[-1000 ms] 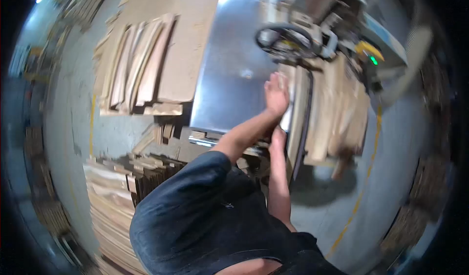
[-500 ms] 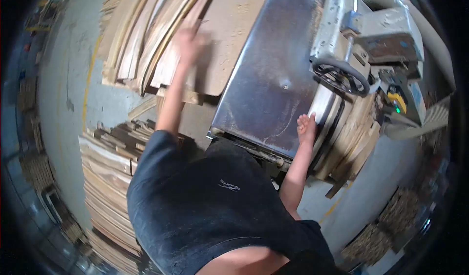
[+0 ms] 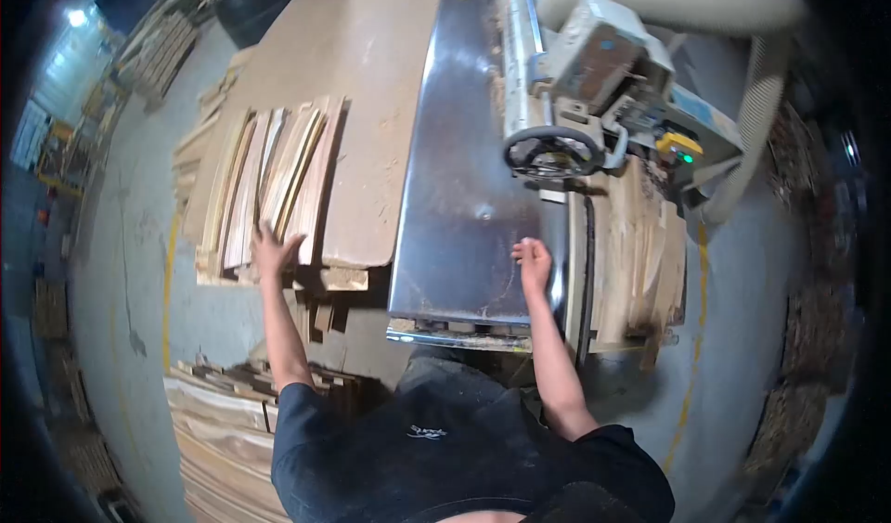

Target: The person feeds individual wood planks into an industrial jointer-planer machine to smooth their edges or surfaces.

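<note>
Long wooden boards (image 3: 297, 170), some with wavy edges, lie side by side on a brown sheet-topped stack at the left. My left hand (image 3: 272, 249) is over their near ends, thumb and fingers spread, fingertips right at the wood. Over the right part of a shiny metal machine table (image 3: 455, 235) is my right hand (image 3: 532, 263), palm partly turned up. Its fingers are loosely bent and apart, with nothing in them. Beyond it stands the machine's black handwheel (image 3: 554, 154).
More boards (image 3: 636, 245) are stacked right of the machine table, beside a black strip. A grey hose (image 3: 687, 5) curves over the machine head. Close by my left side is another pile of boards (image 3: 223, 439). A yellow line (image 3: 171, 282) marks the floor.
My left hand has come back from farther along the boards to their near ends, fingers now spread. My right hand has moved left off the strip at the table's edge. The view has shifted.
</note>
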Demonstrator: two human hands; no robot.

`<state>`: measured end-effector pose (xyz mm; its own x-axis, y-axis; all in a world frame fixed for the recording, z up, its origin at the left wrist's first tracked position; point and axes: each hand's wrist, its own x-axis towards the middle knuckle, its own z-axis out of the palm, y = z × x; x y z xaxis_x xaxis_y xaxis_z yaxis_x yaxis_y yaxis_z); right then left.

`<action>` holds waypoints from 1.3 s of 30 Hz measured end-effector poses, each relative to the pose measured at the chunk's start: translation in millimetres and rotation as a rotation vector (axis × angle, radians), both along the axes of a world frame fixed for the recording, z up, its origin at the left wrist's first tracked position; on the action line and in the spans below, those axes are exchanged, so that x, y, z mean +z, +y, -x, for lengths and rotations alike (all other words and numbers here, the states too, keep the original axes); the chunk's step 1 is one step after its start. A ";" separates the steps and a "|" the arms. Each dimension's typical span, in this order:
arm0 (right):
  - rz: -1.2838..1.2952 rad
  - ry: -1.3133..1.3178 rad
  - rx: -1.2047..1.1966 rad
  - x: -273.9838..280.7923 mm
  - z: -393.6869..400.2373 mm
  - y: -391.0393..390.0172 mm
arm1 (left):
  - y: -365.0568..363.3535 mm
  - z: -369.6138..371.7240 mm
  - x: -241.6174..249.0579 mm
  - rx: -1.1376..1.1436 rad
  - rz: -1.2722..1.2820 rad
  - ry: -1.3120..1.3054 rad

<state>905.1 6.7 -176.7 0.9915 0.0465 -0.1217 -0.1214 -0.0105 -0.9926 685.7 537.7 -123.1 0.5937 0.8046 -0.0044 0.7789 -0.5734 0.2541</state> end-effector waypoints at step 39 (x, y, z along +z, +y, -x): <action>-0.253 0.911 -0.018 11.1 125.5 -81.5 | -482.0 -177.6 -57.5 -0.976 0.258 -0.266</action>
